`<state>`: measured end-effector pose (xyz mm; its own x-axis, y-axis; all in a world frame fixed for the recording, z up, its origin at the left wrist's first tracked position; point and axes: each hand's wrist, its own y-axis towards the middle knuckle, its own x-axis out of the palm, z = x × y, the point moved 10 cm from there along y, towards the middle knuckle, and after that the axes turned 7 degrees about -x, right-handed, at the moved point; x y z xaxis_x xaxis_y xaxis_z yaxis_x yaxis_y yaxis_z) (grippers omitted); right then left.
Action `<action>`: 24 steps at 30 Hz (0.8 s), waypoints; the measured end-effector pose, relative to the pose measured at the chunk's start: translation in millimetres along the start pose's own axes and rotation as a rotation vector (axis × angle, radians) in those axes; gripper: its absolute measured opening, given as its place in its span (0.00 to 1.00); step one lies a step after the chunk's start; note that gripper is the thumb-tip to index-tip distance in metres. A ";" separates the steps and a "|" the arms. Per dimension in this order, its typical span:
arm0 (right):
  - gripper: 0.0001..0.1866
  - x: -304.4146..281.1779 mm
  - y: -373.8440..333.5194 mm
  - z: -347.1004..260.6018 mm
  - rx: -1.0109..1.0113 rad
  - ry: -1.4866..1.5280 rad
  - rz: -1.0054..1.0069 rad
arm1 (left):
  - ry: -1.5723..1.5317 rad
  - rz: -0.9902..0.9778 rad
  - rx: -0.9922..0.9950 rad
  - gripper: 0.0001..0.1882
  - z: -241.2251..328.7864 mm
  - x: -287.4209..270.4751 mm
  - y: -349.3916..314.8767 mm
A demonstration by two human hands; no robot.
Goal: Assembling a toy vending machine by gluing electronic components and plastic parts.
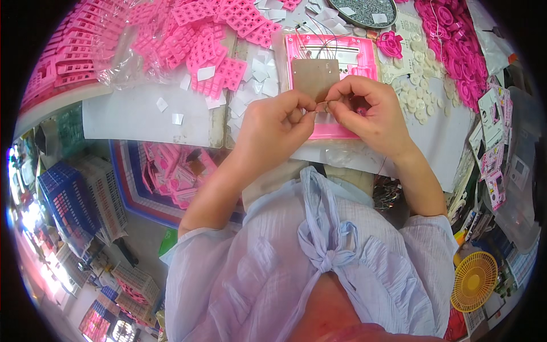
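My left hand and my right hand meet over the near part of a pink plastic casing. Each pinches with thumb and forefinger at a thin wire, which shows as a fine strand between the fingertips. A flat brown board lies on the casing just beyond my fingers. Several thin dark and pale wires loop up from the casing's far end. My fingers and palms hide the casing's near middle.
Pink moulded grids and small white squares lie to the left. On the right are white discs and dark pink rings. A round tray of small metal parts stands behind. A blue crate sits below, left.
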<state>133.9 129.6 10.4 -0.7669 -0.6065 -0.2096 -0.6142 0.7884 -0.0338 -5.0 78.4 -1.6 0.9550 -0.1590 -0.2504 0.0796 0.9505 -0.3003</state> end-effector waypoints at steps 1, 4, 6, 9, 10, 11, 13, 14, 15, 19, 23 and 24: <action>0.04 0.0 0.2 0.2 -0.001 -0.004 0.000 | -0.002 0.002 0.003 0.04 0.2 0.0 -0.3; 0.04 -1.1 0.1 1.0 -0.020 -0.006 0.055 | 0.004 0.009 0.003 0.04 -0.2 -0.1 -0.5; 0.04 -1.0 1.1 -8.4 -0.095 -0.089 0.102 | -0.024 -0.001 -0.002 0.04 -1.4 0.8 -0.6; 0.05 3.5 -1.6 -40.1 -0.363 -0.370 0.173 | -0.115 -0.012 -0.055 0.05 -4.2 3.5 -0.7; 0.06 7.0 -6.3 -49.8 -0.497 -0.481 0.205 | -0.153 -0.015 -0.080 0.05 -5.2 4.9 -0.7; 0.07 11.8 -12.9 -58.8 -0.631 -0.593 0.234 | -0.159 -0.021 -0.086 0.05 -4.6 6.2 -0.6; 0.08 7.7 -13.3 -43.8 -0.492 -0.466 0.207 | -0.170 -0.034 -0.097 0.05 -3.6 8.1 -0.1; 0.09 5.7 -14.1 -36.9 -0.421 -0.405 0.195 | -0.159 -0.032 -0.095 0.05 -3.5 8.4 0.0; 0.09 4.4 -13.9 -33.6 -0.383 -0.370 0.190 | -0.147 -0.030 -0.094 0.05 -3.6 8.8 0.1; 0.09 -2.0 -13.4 -16.3 -0.195 -0.154 0.218 | -0.044 0.001 -0.032 0.05 2.7 8.0 -3.6; 0.09 -5.3 -9.5 -11.5 -0.131 -0.037 0.216 | 0.126 0.080 0.048 0.07 12.1 3.2 -3.5; 0.09 -5.4 -8.7 -15.8 -0.169 -0.091 0.205 | 0.146 0.091 0.054 0.08 12.6 2.4 -3.1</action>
<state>140.5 124.4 27.4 -0.8633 -0.4182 -0.2826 -0.4760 0.8608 0.1803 0.7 78.4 10.4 0.9077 -0.1053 -0.4063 0.0139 0.9750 -0.2217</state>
